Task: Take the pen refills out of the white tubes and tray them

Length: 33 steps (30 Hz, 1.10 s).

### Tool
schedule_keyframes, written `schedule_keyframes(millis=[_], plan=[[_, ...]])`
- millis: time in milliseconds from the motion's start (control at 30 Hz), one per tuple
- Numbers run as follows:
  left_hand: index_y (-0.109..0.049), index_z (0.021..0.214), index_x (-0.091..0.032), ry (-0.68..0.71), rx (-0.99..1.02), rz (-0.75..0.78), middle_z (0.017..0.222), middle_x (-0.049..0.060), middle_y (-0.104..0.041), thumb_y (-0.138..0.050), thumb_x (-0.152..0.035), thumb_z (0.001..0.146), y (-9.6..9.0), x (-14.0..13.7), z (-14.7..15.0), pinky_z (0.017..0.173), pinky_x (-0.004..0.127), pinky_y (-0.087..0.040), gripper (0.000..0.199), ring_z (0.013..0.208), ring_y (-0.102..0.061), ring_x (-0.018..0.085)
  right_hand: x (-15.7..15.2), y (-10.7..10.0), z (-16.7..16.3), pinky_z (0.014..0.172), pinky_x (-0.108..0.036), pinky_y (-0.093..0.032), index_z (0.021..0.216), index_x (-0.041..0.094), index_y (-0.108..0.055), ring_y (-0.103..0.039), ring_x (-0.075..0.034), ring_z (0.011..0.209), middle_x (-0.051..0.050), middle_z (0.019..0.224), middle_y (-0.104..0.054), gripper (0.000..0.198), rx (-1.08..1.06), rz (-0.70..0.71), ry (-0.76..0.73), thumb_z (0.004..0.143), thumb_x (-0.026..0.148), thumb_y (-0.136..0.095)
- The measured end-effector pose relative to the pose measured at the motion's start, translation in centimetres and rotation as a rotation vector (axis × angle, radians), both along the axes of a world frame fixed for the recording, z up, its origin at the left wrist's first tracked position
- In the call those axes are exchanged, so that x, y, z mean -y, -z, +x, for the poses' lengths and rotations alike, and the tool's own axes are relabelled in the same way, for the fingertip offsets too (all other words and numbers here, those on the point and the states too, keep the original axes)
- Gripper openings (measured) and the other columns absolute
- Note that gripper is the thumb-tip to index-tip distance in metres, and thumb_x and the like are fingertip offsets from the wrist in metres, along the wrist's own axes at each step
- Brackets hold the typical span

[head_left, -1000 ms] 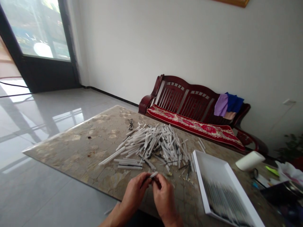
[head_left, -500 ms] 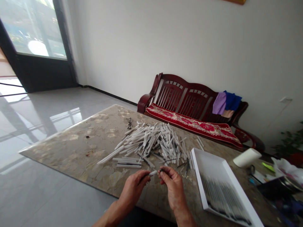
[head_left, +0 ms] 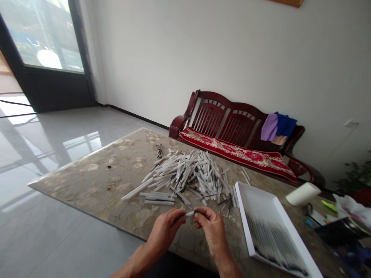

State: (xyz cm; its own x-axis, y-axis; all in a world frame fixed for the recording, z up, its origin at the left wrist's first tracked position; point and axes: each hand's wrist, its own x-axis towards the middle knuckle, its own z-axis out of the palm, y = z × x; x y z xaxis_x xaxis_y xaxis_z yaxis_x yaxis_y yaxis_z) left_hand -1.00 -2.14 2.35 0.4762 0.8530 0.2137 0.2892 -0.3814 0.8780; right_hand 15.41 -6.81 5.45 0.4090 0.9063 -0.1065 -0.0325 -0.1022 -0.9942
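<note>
- The pale tube [head_left: 190, 213], short in its visible part, is level between the two hands, above the bench's near edge; half a second ago its tip stood clear of the right hand, and now it spans the gap.
- The dark small piece [head_left: 196, 211] now meets the tube's right end; in the previous picture the two were just apart.
- The left hand [head_left: 166, 227] has its fingers closed around the tube's other end, hiding much of it.
- The right hand [head_left: 211, 227] pinches the dark small piece between thumb and fingers. A second ago the two hands were pressed close together; now a narrow space lies between them.
- The heap of white and dark tubes [head_left: 191, 172] lies beyond the hands, toward the bench's far edge, looking unchanged.
- A few loose tubes [head_left: 158, 198] lie side by side at the heap's near-left margin, as before.
- The white box [head_left: 245, 224] stands right of the heap, running to the near edge, with a row of slim sticks [head_left: 272, 239] inside, blurred.
- Dark-framed glasses [head_left: 159, 151] lie near the far edge of the bench [head_left: 87, 181], between its far-left corner and the heap.
- A white roll [head_left: 303, 194] lies on its side, right of the box.
</note>
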Motion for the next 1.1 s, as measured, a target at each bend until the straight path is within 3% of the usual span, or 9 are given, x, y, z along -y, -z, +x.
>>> schedule_keyframes(millis=[233,400,533,667,733,867,1033,1100], plan=[[-0.076,0.093,-0.022,0.021,-0.118,0.172,0.077,0.002,-0.073,-0.055,-0.022,0.092,-0.2,-0.1,-0.6,0.064,0.020,-0.046,0.020,0.070,-0.069,0.017,0.5,-0.5,1.6,0.068,-0.026,-0.049,0.085,0.022,-0.076,-0.068,-0.019,0.074,-0.004,0.078,-0.074,0.016,0.666,0.158,-0.211,0.084,0.033,-0.066],[-0.074,0.092,-0.021,0.033,-0.160,0.319,0.073,0.003,-0.070,-0.053,-0.023,0.094,0.0,0.3,-0.5,0.061,0.020,-0.045,0.021,0.066,-0.067,0.016,1.2,-1.3,1.4,0.063,-0.026,-0.041,0.068,0.020,-0.063,-0.062,-0.017,0.067,-0.004,0.068,-0.065,0.040,1.036,0.191,-0.268,0.099,0.037,-0.044],[-0.074,0.090,-0.022,0.060,-0.175,0.324,0.073,0.003,-0.071,-0.050,-0.024,0.095,-0.2,0.4,-0.3,0.061,0.019,-0.045,0.025,0.066,-0.067,0.016,1.5,-1.6,1.6,0.059,-0.024,-0.040,0.067,0.021,-0.061,-0.060,-0.015,0.061,-0.002,0.063,-0.063,0.050,0.967,0.115,-0.309,0.103,0.042,-0.032],[-0.075,0.091,-0.023,0.080,-0.178,0.216,0.076,0.003,-0.072,-0.049,-0.026,0.096,-0.4,0.3,-0.3,0.063,0.020,-0.046,0.027,0.069,-0.069,0.017,1.7,-1.9,2.1,0.071,-0.023,-0.045,0.096,0.024,-0.067,-0.066,-0.016,0.081,-0.002,0.088,-0.070,0.026,0.814,0.178,-0.344,0.099,0.039,-0.046],[-0.075,0.090,-0.023,0.097,-0.183,0.179,0.076,0.003,-0.072,-0.049,-0.026,0.095,-0.4,0.4,-0.2,0.064,0.020,-0.046,0.027,0.070,-0.069,0.017,1.8,-1.6,2.0,0.069,-0.023,-0.044,0.087,0.023,-0.065,-0.064,-0.017,0.077,-0.002,0.082,-0.068,0.021,0.853,0.182,-0.298,0.096,0.035,-0.050],[-0.076,0.089,-0.024,0.100,-0.164,0.156,0.074,0.003,-0.072,-0.052,-0.025,0.092,-0.1,0.5,-0.2,0.063,0.020,-0.046,0.024,0.068,-0.067,0.017,2.0,-0.9,1.7,0.059,-0.025,-0.036,0.067,0.023,-0.058,-0.057,-0.016,0.060,-0.001,0.063,-0.061,0.039,0.988,0.065,-0.252,0.099,0.040,-0.043],[-0.075,0.088,-0.025,0.118,-0.168,0.121,0.076,0.003,-0.073,-0.051,-0.026,0.093,-0.2,0.5,-0.5,0.065,0.020,-0.045,0.025,0.071,-0.068,0.017,2.4,-0.9,1.6,0.068,-0.024,-0.040,0.086,0.025,-0.065,-0.064,-0.018,0.078,-0.003,0.084,-0.069,0.028,0.868,0.118,-0.332,0.098,0.044,-0.047],[-0.075,0.085,-0.024,0.146,-0.188,0.111,0.075,0.002,-0.072,-0.050,-0.026,0.094,-0.3,0.6,-0.5,0.065,0.020,-0.045,0.026,0.070,-0.068,0.017,2.4,-0.6,1.5,0.066,-0.025,-0.039,0.080,0.025,-0.064,-0.063,-0.018,0.074,-0.003,0.078,-0.068,0.030,0.895,0.111,-0.308,0.098,0.042,-0.046]])
